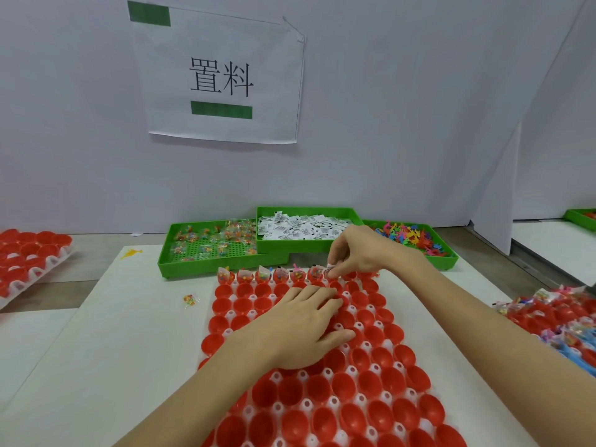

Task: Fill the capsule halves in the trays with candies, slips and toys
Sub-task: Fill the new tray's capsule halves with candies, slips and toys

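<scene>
A white tray (361, 398) of red capsule halves (322, 387) is lying on a white mat, running away from the viewer. Most halves are sitting empty; those in the far row (271, 275) are holding candy packets, folded slips and small toys. The left hand (301, 324) is resting flat on the tray's middle, fingers straight and spread over the cups, grasping nothing. The right hand (358, 253) is reaching to the far row, thumb and fingers pinching a paper slip (329, 270) just above a capsule half there.

Behind the tray, three green bins are standing side by side. The left bin (180, 253) is holding clear candy packets (222, 240), the middle bin (309, 211) a heap of printed white slips (300, 229), the right bin (448, 261) bright plastic toys (406, 237). One loose candy packet (189, 300) is lying on the mat left of the tray. Another tray of red halves (29, 256) is sitting at far left, and a tray of filled halves (561, 321) at far right.
</scene>
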Tool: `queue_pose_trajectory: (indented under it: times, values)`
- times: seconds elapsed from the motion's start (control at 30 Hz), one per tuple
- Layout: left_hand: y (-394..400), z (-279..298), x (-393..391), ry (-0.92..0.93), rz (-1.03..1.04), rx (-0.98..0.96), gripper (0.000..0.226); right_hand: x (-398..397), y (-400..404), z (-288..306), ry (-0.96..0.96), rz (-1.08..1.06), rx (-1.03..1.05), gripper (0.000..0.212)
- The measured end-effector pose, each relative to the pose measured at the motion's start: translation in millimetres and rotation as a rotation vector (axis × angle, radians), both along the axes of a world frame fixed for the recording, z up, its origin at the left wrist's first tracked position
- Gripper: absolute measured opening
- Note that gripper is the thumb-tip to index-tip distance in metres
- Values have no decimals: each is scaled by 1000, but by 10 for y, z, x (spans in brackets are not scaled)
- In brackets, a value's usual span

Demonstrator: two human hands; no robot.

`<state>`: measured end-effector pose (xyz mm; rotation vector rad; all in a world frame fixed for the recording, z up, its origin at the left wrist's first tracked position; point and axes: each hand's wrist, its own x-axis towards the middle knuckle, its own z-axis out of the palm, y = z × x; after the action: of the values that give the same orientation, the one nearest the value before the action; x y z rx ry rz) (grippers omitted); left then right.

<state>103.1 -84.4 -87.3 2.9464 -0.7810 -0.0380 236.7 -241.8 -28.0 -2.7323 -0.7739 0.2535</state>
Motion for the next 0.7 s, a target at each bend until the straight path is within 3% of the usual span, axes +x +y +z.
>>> queue_pose_trajectory:
  times: [0.3,0.7]
  values:
    - [-2,16,0,19,2,12,70,36,71,60,-60,53,-69,6]
    - [3,45,10,37,1,-3,71,31,6,6,-79,73,-60,19]
